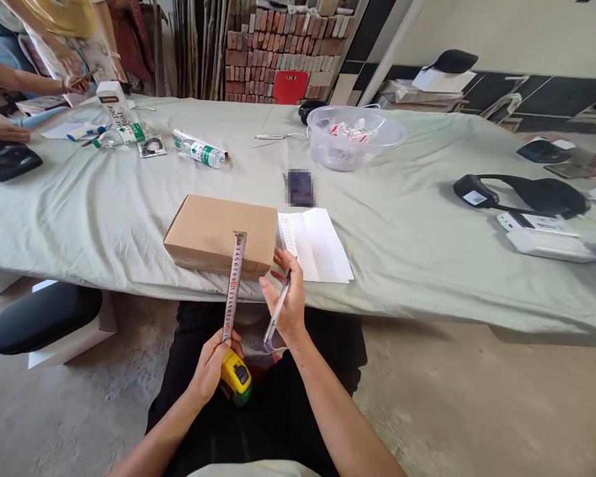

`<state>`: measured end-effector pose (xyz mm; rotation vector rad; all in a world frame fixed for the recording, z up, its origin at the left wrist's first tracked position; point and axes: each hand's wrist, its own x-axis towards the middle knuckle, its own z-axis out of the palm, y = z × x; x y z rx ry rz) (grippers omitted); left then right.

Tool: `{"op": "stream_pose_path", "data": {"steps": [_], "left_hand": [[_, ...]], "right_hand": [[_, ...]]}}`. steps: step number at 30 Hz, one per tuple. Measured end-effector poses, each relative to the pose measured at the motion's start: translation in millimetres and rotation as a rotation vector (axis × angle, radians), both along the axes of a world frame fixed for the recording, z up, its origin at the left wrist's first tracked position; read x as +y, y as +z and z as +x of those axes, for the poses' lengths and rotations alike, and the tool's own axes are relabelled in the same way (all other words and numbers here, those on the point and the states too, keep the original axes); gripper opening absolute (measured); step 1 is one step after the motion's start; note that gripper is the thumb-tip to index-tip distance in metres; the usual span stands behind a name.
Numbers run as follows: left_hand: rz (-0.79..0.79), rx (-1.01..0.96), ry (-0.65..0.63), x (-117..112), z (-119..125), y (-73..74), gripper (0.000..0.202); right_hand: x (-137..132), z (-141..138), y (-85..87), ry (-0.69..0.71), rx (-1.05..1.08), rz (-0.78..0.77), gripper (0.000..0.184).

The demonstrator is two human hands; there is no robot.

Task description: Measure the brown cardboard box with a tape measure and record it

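My left hand (212,361) is closed on a tape measure (237,377) with a yellow and green case, near my lap. Its numbered blade runs upward, and the end hook overlaps the top of a brown cardboard box (218,222). The box lies flat at the table's near edge. In my right hand (292,305) a pen (277,308) rests between thumb and fingers, its lower end pointing toward my lap. The fingertips of that hand are beside the box's right corner; whether they touch it I cannot tell. White paper (322,245) with a handwritten column lies right of the box.
A cloth-covered table (402,218) spans the view. Beyond the box are a blurred dark object (300,187), a clear plastic tub (347,149) and water bottles (201,152). Black headsets (521,192) lie at right. Other people's hands (77,83) show at the far left. A black-topped stool (44,318) stands at lower left.
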<state>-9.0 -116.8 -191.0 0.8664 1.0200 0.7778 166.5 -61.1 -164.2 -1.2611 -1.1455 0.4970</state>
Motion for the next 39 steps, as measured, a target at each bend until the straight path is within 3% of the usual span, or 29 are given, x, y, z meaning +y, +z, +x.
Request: {"op": "stream_pose_path", "data": {"steps": [3, 6, 10, 14, 18, 27, 39], "left_hand": [[0.023, 0.001, -0.019, 1.3, 2.0, 1.2, 0.019], [0.027, -0.007, -0.04, 9.5, 3.4, 13.8, 0.02], [-0.001, -0.007, -0.082, 27.1, 6.2, 53.7, 0.022], [-0.16, -0.032, -0.117, 41.1, 11.3, 101.0, 0.026], [-0.261, -0.032, -0.132, 46.9, 18.1, 126.5, 0.026], [-0.321, -0.002, -0.179, 53.5, 31.4, 135.2, 0.021], [-0.434, -0.144, -0.141, 42.1, 29.5, 147.1, 0.015]], "right_hand": [[7.4, 15.9, 14.8, 0.007, -0.007, 0.007, 0.061], [27.6, 33.6, 31.9, 0.035, 0.024, -0.029, 0.055], [54.3, 46.5, 46.9, 0.08, 0.063, -0.093, 0.059], [62.8, 44.2, 53.5, 0.088, 0.032, -0.113, 0.061], [63.7, 42.8, 58.4, 0.082, -0.08, -0.042, 0.056], [81.1, 54.8, 78.1, 0.232, -0.235, 0.003, 0.037], [99.7, 57.6, 75.3, 0.296, -0.449, -0.168, 0.046]]}}
